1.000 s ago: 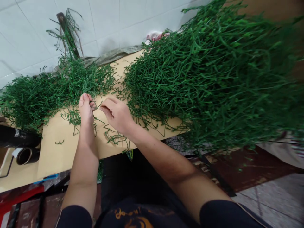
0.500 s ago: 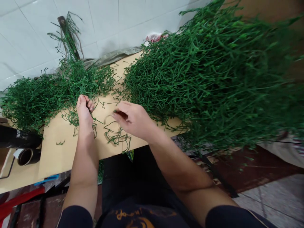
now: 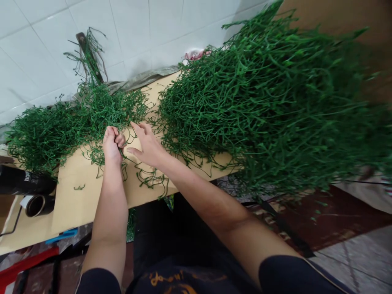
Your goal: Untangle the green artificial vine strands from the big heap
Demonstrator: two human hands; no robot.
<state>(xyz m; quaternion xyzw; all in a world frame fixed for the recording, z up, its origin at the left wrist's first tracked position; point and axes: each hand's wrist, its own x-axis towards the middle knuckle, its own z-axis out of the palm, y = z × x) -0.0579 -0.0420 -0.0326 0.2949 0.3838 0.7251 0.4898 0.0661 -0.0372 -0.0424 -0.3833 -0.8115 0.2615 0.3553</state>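
Note:
My left hand (image 3: 113,143) is closed on thin green stems, with a bit of stem showing below the curled fingers. Just to its right, my right hand (image 3: 146,143) is open, thumb and fingers apart, and nothing shows between them. Past both hands lies a tangled pile of green stems (image 3: 101,104) with small knobby tips. A far larger heap of long green stems (image 3: 245,106) rises to the right. Several loose stems (image 3: 150,177) are scattered on the tan board (image 3: 73,204) below my right hand.
A black cylindrical flask (image 3: 24,179) and a dark open-ended roll or cup (image 3: 35,205) lie at the left edge. An upright brown stick (image 3: 88,57) stands by the tiled wall (image 3: 134,28). A blue strip (image 3: 62,235) shows below the board.
My right hand has moved left and slightly up toward my left hand, and its fingers have opened from a pinch. My left hand remains closed in nearly the same place.

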